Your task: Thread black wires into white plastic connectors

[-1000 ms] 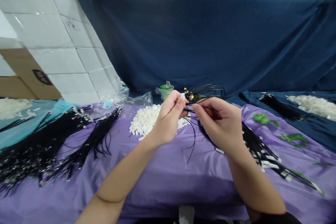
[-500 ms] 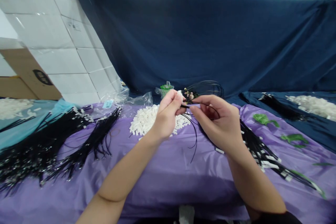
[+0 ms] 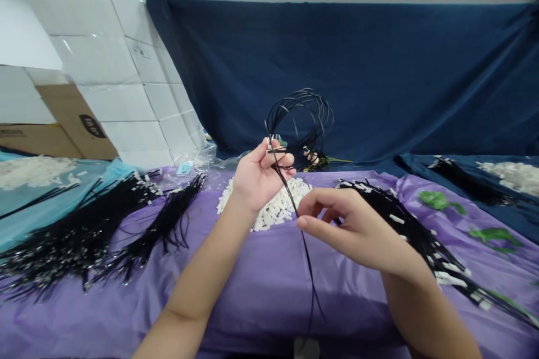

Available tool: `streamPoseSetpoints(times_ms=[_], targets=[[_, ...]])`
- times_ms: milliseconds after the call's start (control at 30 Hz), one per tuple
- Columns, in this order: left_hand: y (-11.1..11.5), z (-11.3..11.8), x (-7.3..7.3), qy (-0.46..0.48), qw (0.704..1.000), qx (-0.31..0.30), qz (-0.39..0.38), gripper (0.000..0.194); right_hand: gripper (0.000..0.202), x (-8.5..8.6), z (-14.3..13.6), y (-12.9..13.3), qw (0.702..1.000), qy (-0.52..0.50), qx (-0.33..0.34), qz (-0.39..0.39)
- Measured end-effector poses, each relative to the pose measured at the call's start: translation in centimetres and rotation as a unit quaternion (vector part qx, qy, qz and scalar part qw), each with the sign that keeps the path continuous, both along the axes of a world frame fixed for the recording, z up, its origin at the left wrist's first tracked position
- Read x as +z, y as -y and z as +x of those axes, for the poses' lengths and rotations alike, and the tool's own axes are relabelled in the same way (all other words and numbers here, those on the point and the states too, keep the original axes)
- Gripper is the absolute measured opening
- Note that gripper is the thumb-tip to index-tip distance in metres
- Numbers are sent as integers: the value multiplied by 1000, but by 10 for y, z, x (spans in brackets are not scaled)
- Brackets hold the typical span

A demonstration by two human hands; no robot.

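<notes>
My left hand (image 3: 263,176) is raised above the purple cloth, palm up, with its fingers curled round several thin black cords (image 3: 290,196). Above the fingers these cords bend into a loose loop, and their tails hang down toward me. A small white piece (image 3: 270,140) shows at the left fingertips. Lower and to the right, my right hand (image 3: 343,224) has thumb and forefinger closed on the hanging cords. Behind the hands, on the cloth, lies a pile of small white tube-like pieces (image 3: 275,213).
Bundles of black cords with white ends lie at left (image 3: 84,224) and right (image 3: 404,230) on the purple cloth (image 3: 252,280). Green scraps (image 3: 440,200) sit at far right. White boxes (image 3: 96,59) are stacked at back left, beside a blue curtain (image 3: 357,67).
The cords were held between both hands near each other; now the loop stands higher over my left hand. My right hand has moved down toward me along the tails.
</notes>
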State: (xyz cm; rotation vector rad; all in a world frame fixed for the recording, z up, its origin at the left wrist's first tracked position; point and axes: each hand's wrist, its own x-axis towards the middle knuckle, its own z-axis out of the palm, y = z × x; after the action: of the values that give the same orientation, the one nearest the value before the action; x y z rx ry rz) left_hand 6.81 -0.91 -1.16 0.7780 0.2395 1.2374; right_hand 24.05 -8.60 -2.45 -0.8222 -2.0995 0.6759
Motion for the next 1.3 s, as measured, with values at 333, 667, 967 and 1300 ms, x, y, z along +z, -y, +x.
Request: streamPoseSetpoints(times_ms=[333,667,967,1300], targets=[[4,-2,0,-6,999,18,43,25,18,-7,-8,-1,995,-80,30,-46],[6,-2,6,68,996,-51,19,32,23,-8,1,-8,952,-275,45,-124],[1,-2,2,63,997,-50,-13,31,25,5,40,-9,960,-163,215,-75],[1,23,-8,-33,988,139,-51,27,16,9,40,5,961,-66,191,190]])
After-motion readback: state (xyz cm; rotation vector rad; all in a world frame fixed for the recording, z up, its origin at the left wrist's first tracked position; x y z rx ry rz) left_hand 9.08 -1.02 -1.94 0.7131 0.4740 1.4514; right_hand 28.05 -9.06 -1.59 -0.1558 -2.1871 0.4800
